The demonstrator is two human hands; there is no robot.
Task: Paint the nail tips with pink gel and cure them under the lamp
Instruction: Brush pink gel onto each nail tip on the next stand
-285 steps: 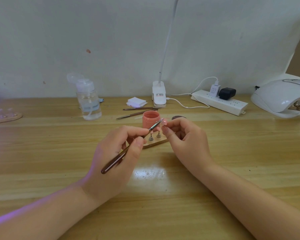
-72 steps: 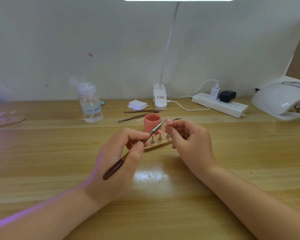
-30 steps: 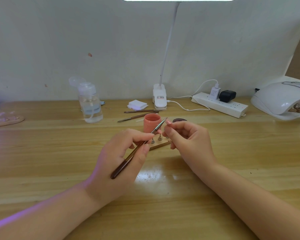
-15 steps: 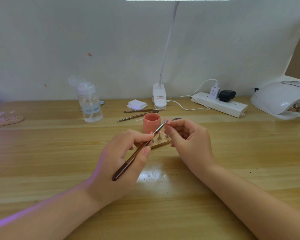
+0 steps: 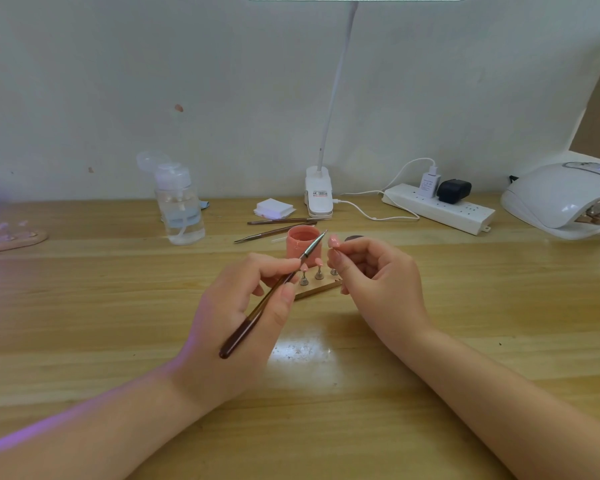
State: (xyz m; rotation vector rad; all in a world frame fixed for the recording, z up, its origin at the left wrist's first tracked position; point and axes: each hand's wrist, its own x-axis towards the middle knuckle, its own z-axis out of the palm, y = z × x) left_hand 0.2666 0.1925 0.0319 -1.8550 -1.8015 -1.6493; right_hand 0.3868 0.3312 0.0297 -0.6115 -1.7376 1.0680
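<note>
Nail tip (image 5: 334,241) pinched up in my right hand (image 5: 378,278) to face the brush (image 5: 274,294) my left hand (image 5: 236,306) grips, near the gel pot (image 5: 303,244) for reloading.

Two hands are in view, the left hand (image 5: 236,313) and the right hand (image 5: 378,282). One brush (image 5: 274,292), one pink gel pot (image 5: 302,242), one held nail tip (image 5: 334,241). Two spare tools (image 5: 278,226) lie on the table (image 5: 84,306). One pump bottle (image 5: 181,209), one power strip (image 5: 440,209), one curing lamp (image 5: 565,199).
</note>
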